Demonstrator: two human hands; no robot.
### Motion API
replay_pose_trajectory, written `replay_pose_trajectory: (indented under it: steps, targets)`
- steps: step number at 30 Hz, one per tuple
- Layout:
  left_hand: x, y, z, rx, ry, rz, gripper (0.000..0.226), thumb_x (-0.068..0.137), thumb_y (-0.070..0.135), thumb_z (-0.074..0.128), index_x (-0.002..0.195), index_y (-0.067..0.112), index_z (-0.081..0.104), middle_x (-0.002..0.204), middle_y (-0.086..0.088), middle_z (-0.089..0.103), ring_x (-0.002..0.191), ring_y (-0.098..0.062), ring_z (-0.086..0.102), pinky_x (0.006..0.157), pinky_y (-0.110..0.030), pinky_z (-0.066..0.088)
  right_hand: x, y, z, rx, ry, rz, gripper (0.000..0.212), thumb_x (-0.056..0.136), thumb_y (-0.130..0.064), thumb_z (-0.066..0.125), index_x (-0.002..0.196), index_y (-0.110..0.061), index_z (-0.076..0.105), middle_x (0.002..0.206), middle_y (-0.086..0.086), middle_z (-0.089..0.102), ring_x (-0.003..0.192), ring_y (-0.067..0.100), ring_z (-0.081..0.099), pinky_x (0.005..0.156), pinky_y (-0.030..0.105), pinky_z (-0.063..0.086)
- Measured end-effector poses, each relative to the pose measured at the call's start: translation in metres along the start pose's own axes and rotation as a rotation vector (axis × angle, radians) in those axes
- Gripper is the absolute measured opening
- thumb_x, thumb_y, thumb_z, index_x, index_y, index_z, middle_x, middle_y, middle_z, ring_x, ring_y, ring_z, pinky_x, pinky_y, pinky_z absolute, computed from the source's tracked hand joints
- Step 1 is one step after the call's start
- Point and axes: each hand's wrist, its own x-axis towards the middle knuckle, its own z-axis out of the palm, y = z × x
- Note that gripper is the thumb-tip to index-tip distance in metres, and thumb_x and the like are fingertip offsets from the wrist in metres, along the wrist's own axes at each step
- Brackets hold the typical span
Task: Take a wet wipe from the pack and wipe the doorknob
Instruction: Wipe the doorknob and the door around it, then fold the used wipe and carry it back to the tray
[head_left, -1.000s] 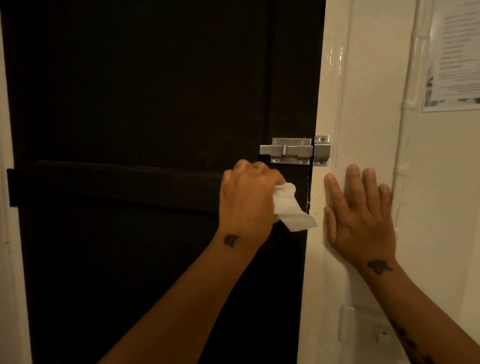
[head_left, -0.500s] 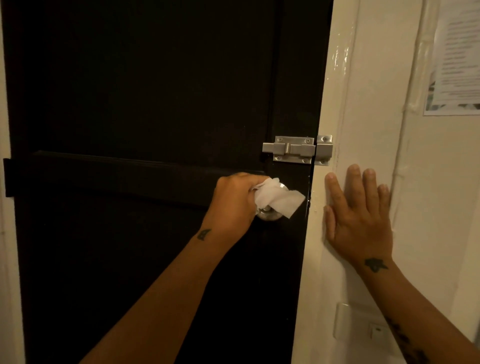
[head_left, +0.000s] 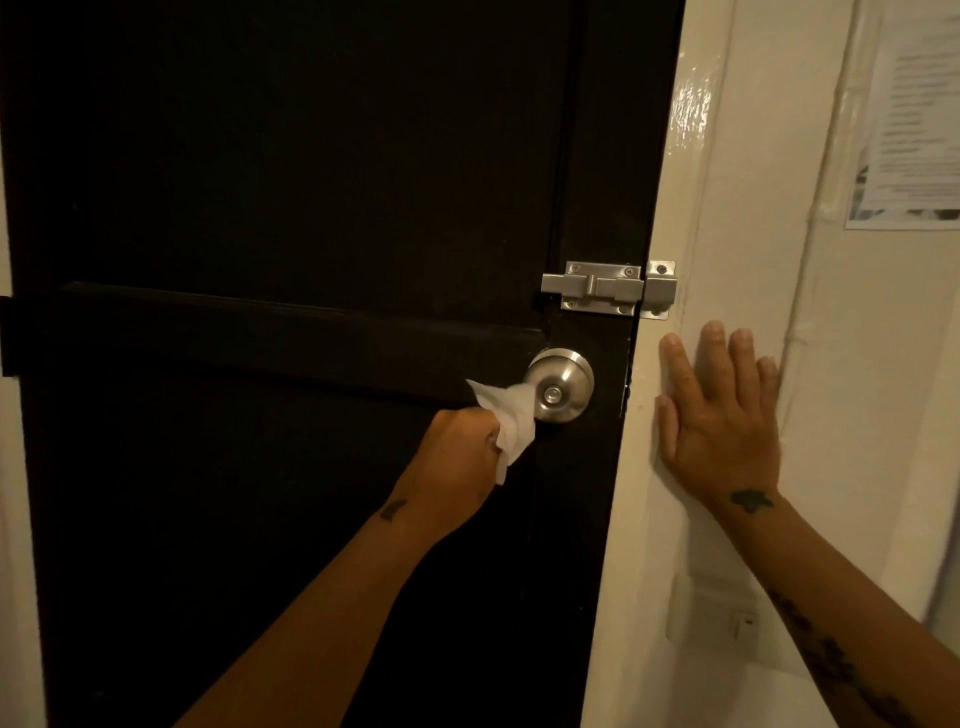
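Note:
A round brushed-metal doorknob (head_left: 563, 382) sits on the right side of a black door (head_left: 311, 208). My left hand (head_left: 457, 462) is just below and left of the knob, closed on a crumpled white wet wipe (head_left: 511, 423). The wipe's upper edge touches the knob's lower left side. The knob's face is uncovered. My right hand (head_left: 722, 421) lies flat with fingers spread on the cream door frame (head_left: 675, 182), holding nothing. The wipe pack is out of view.
A steel slide bolt (head_left: 605, 288) is mounted above the knob, bridging door and frame. A printed paper notice (head_left: 909, 114) hangs on the wall at upper right. A white switch plate (head_left: 711, 613) sits low on the wall.
My left hand has slid down and to the left off the doorknob with the wipe, uncovering the knob's face. My right hand has stayed flat on the frame.

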Motion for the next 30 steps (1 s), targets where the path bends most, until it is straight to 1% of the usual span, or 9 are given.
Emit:
replay_pose_trajectory:
  steps: [3, 6, 9, 13, 16, 21, 23, 26, 30]
  targets:
    - [-0.004, -0.016, -0.003, 0.012, -0.069, 0.015, 0.023, 0.085, 0.008, 0.054, 0.106, 0.012, 0.061, 0.102, -0.009, 0.067, 0.097, -0.025, 0.060, 0.085, -0.035, 0.048, -0.001, -0.006, -0.010, 0.047, -0.053, 0.052, 0.056, 0.088, -0.034, 0.033, 0.139, -0.011, 0.032, 0.144, 0.026, 0.032, 0.134, 0.043, 0.023, 0.108, 0.054, 0.018]
    - [-0.008, -0.034, -0.007, -0.036, -0.238, -0.084, 0.039, 0.084, 0.019, 0.059, 0.122, 0.023, 0.050, 0.121, 0.000, 0.059, 0.113, -0.016, 0.053, 0.099, -0.032, 0.042, -0.015, -0.015, -0.025, 0.181, -0.096, 0.074, 0.049, 0.086, -0.033, 0.037, 0.127, -0.007, 0.047, 0.131, 0.024, 0.047, 0.120, 0.039, 0.042, 0.096, 0.052, 0.039]
    - [-0.016, -0.044, -0.003, -0.219, -0.222, -0.138, 0.024, 0.088, 0.018, 0.054, 0.111, 0.021, 0.056, 0.113, -0.003, 0.062, 0.103, -0.015, 0.057, 0.093, -0.034, 0.048, -0.046, -0.027, -0.040, 0.494, -0.125, 0.178, 0.041, 0.088, -0.034, 0.037, 0.108, -0.009, 0.062, 0.107, 0.012, 0.062, 0.098, 0.023, 0.055, 0.084, 0.033, 0.043]
    - [-0.025, -0.045, 0.016, -0.351, -0.210, -0.174, 0.024, 0.085, 0.019, 0.059, 0.108, 0.021, 0.054, 0.093, 0.008, 0.059, 0.089, -0.008, 0.058, 0.075, -0.019, 0.048, -0.086, -0.050, -0.052, 0.914, -0.318, 0.442, 0.014, 0.089, -0.019, 0.056, 0.085, -0.025, 0.068, 0.088, -0.006, 0.069, 0.084, 0.008, 0.063, 0.075, 0.012, 0.046]
    - [-0.032, -0.043, 0.029, -0.449, -0.229, -0.136, 0.016, 0.083, 0.019, 0.062, 0.098, 0.019, 0.056, 0.080, 0.014, 0.055, 0.076, -0.002, 0.056, 0.062, -0.012, 0.044, -0.107, -0.065, -0.058, 1.099, -0.555, 0.590, 0.018, 0.089, -0.016, 0.055, 0.093, -0.025, 0.070, 0.092, -0.005, 0.072, 0.089, 0.008, 0.065, 0.080, 0.019, 0.048]
    - [-0.045, -0.029, 0.056, -0.519, -0.304, 0.034, 0.008, 0.081, 0.016, 0.064, 0.089, 0.013, 0.064, 0.080, 0.008, 0.057, 0.072, -0.005, 0.057, 0.064, -0.015, 0.045, -0.123, -0.078, -0.076, 1.218, -0.736, 0.830, 0.021, 0.092, -0.028, 0.046, 0.100, -0.028, 0.064, 0.093, -0.003, 0.071, 0.085, 0.012, 0.066, 0.076, 0.026, 0.049]
    - [-0.051, -0.023, 0.070, -0.551, -0.289, 0.089, 0.009, 0.080, 0.015, 0.066, 0.087, 0.010, 0.067, 0.081, 0.009, 0.053, 0.075, -0.009, 0.056, 0.068, -0.016, 0.045, -0.130, -0.077, -0.082, 1.224, -0.743, 0.898, 0.019, 0.091, -0.026, 0.047, 0.096, -0.025, 0.065, 0.084, -0.005, 0.073, 0.078, 0.011, 0.067, 0.075, 0.030, 0.050]
    - [-0.059, -0.013, 0.086, -0.614, -0.340, 0.121, 0.013, 0.082, 0.014, 0.064, 0.093, 0.010, 0.069, 0.080, 0.008, 0.051, 0.079, -0.012, 0.056, 0.071, -0.018, 0.047, -0.143, -0.071, -0.090, 1.217, -0.694, 0.957, 0.013, 0.086, -0.022, 0.060, 0.078, -0.013, 0.064, 0.069, 0.001, 0.069, 0.065, 0.015, 0.063, 0.061, 0.023, 0.047]
    - [-0.068, 0.003, 0.102, -0.814, -0.547, 0.093, 0.014, 0.082, 0.010, 0.062, 0.092, 0.016, 0.070, 0.081, 0.008, 0.062, 0.081, -0.016, 0.064, 0.075, -0.025, 0.053, -0.159, -0.058, -0.102, 1.201, -0.598, 1.083, 0.027, 0.064, -0.026, 0.070, 0.064, -0.003, 0.057, 0.053, 0.008, 0.063, 0.050, 0.014, 0.057, 0.048, 0.019, 0.044]
